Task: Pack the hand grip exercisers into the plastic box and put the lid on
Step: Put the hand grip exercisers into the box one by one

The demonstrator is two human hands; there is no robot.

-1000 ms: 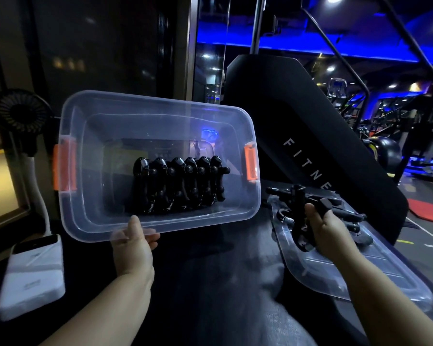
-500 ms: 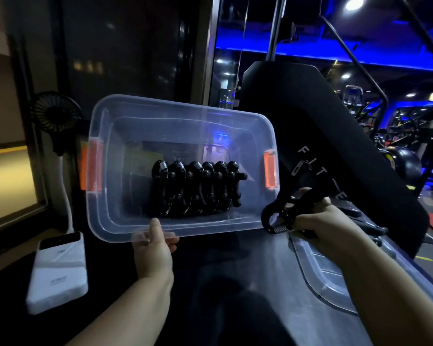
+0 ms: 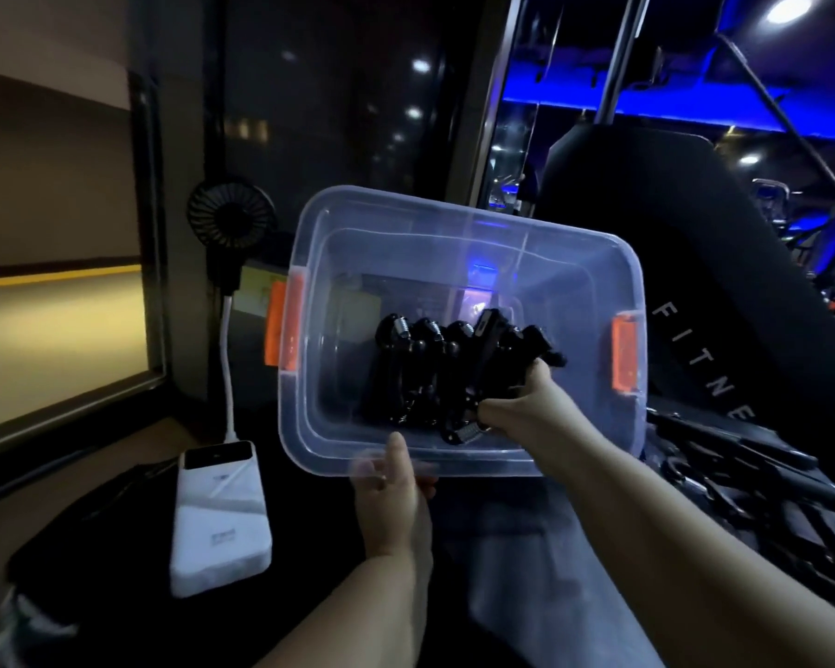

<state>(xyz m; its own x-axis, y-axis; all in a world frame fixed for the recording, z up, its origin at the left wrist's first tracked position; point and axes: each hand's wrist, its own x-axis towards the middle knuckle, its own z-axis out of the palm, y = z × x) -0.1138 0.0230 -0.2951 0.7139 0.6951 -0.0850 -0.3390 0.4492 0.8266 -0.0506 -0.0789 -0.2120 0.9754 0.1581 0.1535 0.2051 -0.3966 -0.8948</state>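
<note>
The clear plastic box with orange latches was tipped toward the camera. The left hand was pinching its near rim, thumb on top. A row of black hand grip exercisers sat inside. The right hand was in there too, fingers curled round one exerciser. White power bank and small fan off left. The dark pile on the right was too murky to make out.

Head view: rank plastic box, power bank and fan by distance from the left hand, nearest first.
1. plastic box: near rim held by the left hand.
2. power bank: on the surface, to the hand's left.
3. fan: back-left, beyond the box's left end.
</note>
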